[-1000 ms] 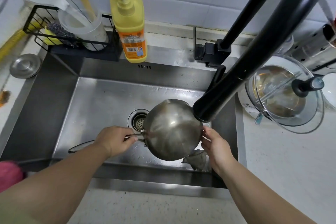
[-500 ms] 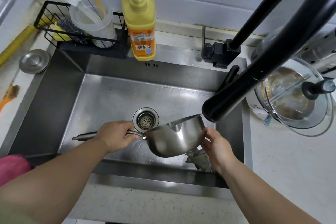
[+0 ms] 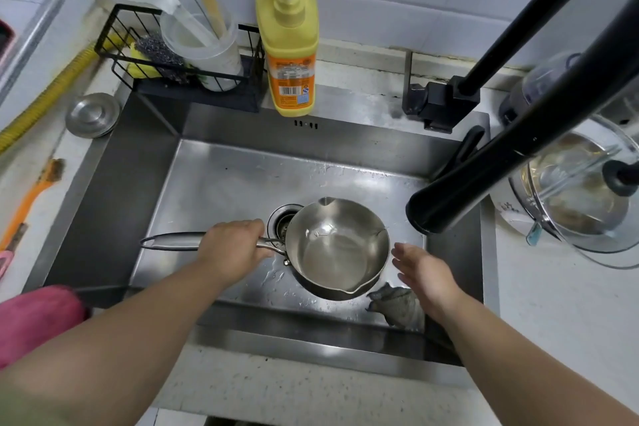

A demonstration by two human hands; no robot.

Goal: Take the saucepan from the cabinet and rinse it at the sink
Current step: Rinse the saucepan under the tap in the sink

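A small steel saucepan (image 3: 337, 249) with two pour spouts is held mouth up, low over the floor of the steel sink (image 3: 224, 183), partly covering the drain (image 3: 280, 222). My left hand (image 3: 232, 245) grips its long handle close to the bowl. Just right of the pan's rim, my right hand (image 3: 420, 271) hovers with fingers spread and nothing in it, not touching the pan. The black faucet spout (image 3: 446, 207) ends above and to the right of the pan. No water is running.
A grey cloth (image 3: 397, 304) lies in the sink's front right corner. A yellow soap bottle (image 3: 288, 45) and a black wire caddy (image 3: 166, 59) stand behind the sink. A glass-lidded pot (image 3: 584, 207) sits on the right counter, a steel drain cover (image 3: 92, 114) on the left.
The saucepan has turned from bottom up to mouth up and now sits lower over the drain. My right hand has let go of the rim and pulled slightly away.
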